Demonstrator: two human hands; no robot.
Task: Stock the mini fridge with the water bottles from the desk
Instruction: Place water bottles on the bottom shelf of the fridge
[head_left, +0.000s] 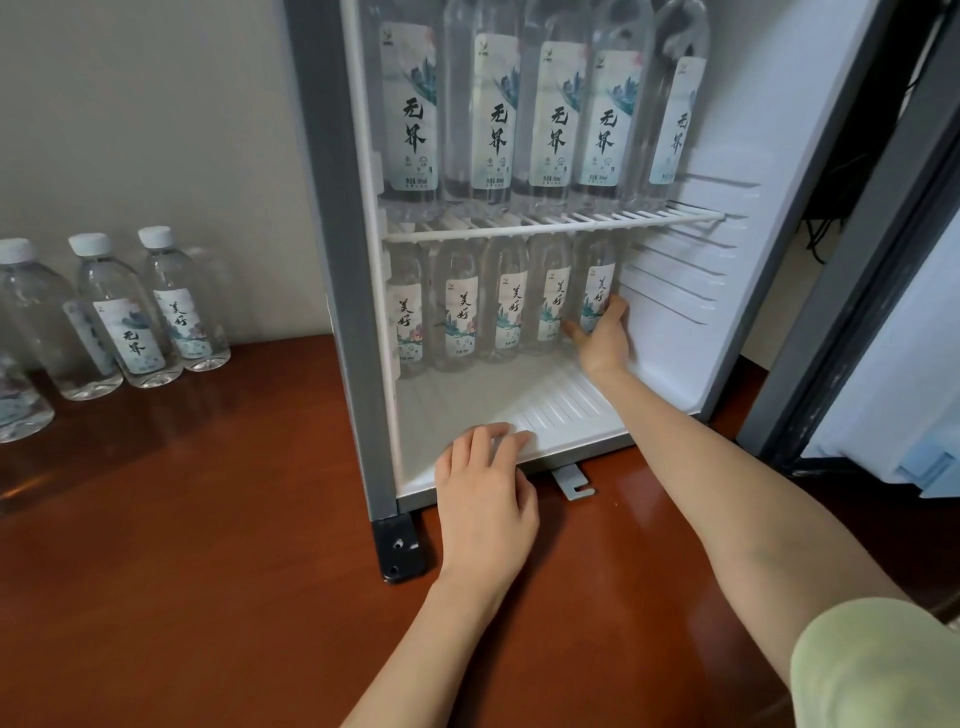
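Where the view lies nearest, one pale green fabric sleeve covers the right shoulder.
Desk: one, glossy red-brown wood, smooth and reflective.
Left hand: palm down, fingers relaxed and slightly bent, tips resting on the front lip of the fridge floor; holds nothing.
Mini fridge: one, standing on the desk; grey frame, white plastic lining, floor ribbed with fine parallel grooves. Its door stands open at the right.
Fittings: one black foot bracket at the front left corner and one grey hinge plate under the front edge.
Right hand: inside the fridge, fingers and thumb curled round the end bottle, which stands upright at the right end of the lower row.
Lower row: five clear plastic bottles, cylindrical, white paper labels, upright at the back of the fridge floor.
Wire shelf: one, white coated rods.
Upper row: five clear labelled bottles, upright on the shelf.
Desk bottles: at least four, by the wall left of the fridge; three show white screw caps.
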